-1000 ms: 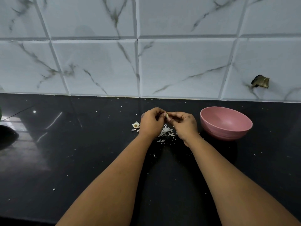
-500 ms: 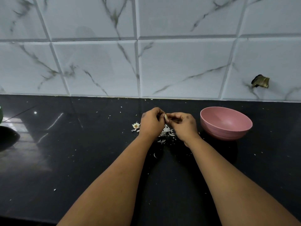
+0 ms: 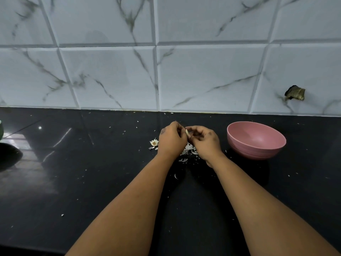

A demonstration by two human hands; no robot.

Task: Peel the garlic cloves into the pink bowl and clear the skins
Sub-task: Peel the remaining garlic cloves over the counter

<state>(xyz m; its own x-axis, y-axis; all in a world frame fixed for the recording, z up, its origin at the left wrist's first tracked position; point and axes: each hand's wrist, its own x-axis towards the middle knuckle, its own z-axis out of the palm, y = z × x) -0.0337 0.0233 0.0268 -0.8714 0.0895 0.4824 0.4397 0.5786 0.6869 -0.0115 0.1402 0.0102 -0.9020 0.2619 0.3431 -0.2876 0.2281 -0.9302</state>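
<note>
A marble-patterned tiled wall (image 3: 203,74) fills the upper half of the view, with a dark broken patch (image 3: 294,92) in one tile at the right. Below it runs a glossy black counter (image 3: 92,182), speckled all over with tiny white flecks. The pink bowl (image 3: 256,139) stands upright on the counter to the right of the hands, near them but not touching; whatever lies in its bottom cannot be seen from here. Both bare forearms reach forward to the middle of the counter, where the two hands meet just above it. The left hand (image 3: 172,139) has its fingers curled in, pinching one side of a garlic clove (image 3: 187,133), and the right hand (image 3: 206,141) pinches the other side with thumb and curled fingers, so the pale clove shows only as a sliver between them. Beneath and between the hands lies a small heap of white skins (image 3: 189,150). Just left of the left hand sits a dried garlic root end (image 3: 154,143).
</note>
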